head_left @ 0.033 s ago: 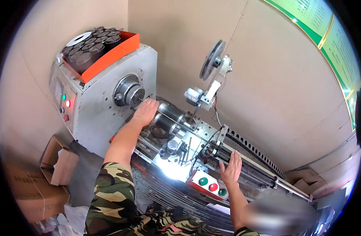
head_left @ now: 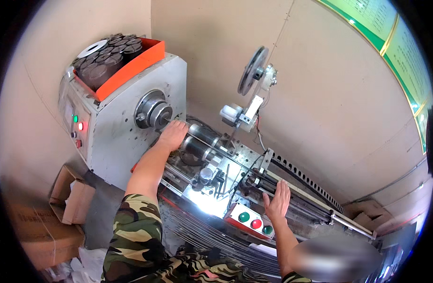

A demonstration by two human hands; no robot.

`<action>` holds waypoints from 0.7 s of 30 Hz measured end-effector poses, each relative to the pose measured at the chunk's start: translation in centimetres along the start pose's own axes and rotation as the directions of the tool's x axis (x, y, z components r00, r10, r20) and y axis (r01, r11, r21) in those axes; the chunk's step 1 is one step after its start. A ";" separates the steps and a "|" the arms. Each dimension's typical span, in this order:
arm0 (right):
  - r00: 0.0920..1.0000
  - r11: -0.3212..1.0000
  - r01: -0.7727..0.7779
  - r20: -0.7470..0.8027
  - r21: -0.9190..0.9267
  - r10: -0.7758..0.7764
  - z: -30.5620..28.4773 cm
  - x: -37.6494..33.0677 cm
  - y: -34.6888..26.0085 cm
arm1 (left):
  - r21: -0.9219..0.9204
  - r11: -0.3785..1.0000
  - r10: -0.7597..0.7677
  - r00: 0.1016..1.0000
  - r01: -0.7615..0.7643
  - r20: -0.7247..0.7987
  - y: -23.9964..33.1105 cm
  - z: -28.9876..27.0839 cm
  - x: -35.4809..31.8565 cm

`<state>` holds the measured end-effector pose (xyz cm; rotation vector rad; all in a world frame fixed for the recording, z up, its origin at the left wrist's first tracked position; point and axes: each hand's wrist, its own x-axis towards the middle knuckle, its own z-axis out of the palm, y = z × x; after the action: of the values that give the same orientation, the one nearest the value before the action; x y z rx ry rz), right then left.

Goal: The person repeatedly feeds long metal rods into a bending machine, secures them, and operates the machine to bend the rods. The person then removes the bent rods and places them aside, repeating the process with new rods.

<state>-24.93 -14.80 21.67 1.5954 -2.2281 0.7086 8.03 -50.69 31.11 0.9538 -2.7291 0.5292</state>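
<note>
My left hand (head_left: pixel 174 134) is closed round a thin metal rod (head_left: pixel 245 166), close to the round chuck (head_left: pixel 159 114) of a grey lathe-like machine (head_left: pixel 131 127); its fingertips are partly hidden. From the chuck the rod runs right along the machine bed, past two dark cylinders (head_left: pixel 197 146). My right hand (head_left: pixel 278 200) lies over the rails (head_left: pixel 303 207) at the right part of the bed, fingers straight and thumb apart, gripping nothing. Just left of it is a control box (head_left: pixel 248 220) with green and red buttons.
An orange tray (head_left: pixel 131 66) of dark cylindrical spools sits on the machine. A reel (head_left: pixel 253 70) stands on an arm behind the bed. Many thin rods (head_left: pixel 207 245) lie along the near side. Cardboard boxes (head_left: pixel 72 203) are at lower left; a wall rises behind.
</note>
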 end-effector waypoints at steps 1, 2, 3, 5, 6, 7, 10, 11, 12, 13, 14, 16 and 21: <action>1.000 1.000 0.002 0.005 -0.003 -0.002 -0.2 0.1 0.1 | -0.010 1.000 -0.007 0.998 0.008 0.066 0.0 0.2 0.3; 1.000 1.000 0.006 0.009 -0.011 -0.006 -0.3 0.0 0.0 | -0.018 1.000 -0.013 0.991 0.016 0.132 -0.1 0.4 0.6; 1.000 1.000 0.009 -0.001 -0.008 -0.009 -0.4 0.1 0.0 | -0.025 0.999 -0.018 0.981 0.023 0.195 -0.2 -0.1 1.0; 1.000 1.000 0.017 -0.020 -0.002 -0.017 -0.4 0.2 -0.1 | -0.016 0.999 -0.034 0.977 0.038 0.210 -0.4 0.3 1.8; 1.000 1.000 0.017 -0.023 -0.018 -0.018 -0.3 0.3 -0.1 | 0.004 0.999 -0.042 0.969 0.043 0.245 -0.5 0.3 2.2; 1.000 1.000 0.014 -0.025 -0.019 -0.014 -0.4 0.3 -0.1 | 0.025 0.999 -0.052 0.958 0.047 0.280 -0.6 0.3 2.5; 1.000 0.999 -0.021 -0.012 -0.025 0.021 -0.9 0.5 -0.6 | 0.034 0.997 -0.079 0.930 0.072 0.360 -0.5 0.5 3.0; 1.000 1.000 -0.021 -0.016 -0.022 0.021 -0.8 0.6 -0.7 | 0.039 0.997 -0.077 0.929 0.067 0.361 -0.6 0.5 3.0; 1.000 1.000 -0.021 -0.021 -0.023 0.020 -0.8 0.5 -0.6 | 0.040 0.997 -0.073 0.930 0.063 0.360 -0.5 0.6 3.1; 0.999 1.000 -0.020 -0.025 -0.024 0.019 -0.8 0.5 -0.5 | 0.042 0.997 -0.070 0.931 0.059 0.359 -0.5 0.6 3.1; 0.999 0.999 -0.028 -0.028 -0.017 0.027 -0.8 0.5 -0.6 | 0.037 0.998 -0.066 0.934 0.056 0.351 -0.5 0.5 3.0; 0.999 0.999 -0.038 -0.031 -0.012 0.037 -0.7 0.6 -0.9 | 0.019 0.998 -0.057 0.941 0.054 0.332 -0.5 0.2 2.8; 0.995 1.000 0.000 -0.096 0.010 0.001 -0.6 1.1 -1.5 | 0.012 0.999 -0.044 0.957 0.043 0.287 -1.0 0.9 2.5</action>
<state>-23.85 -15.73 23.00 1.5317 -2.1600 0.7815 6.64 -53.21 31.29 1.1730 -2.9514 0.4186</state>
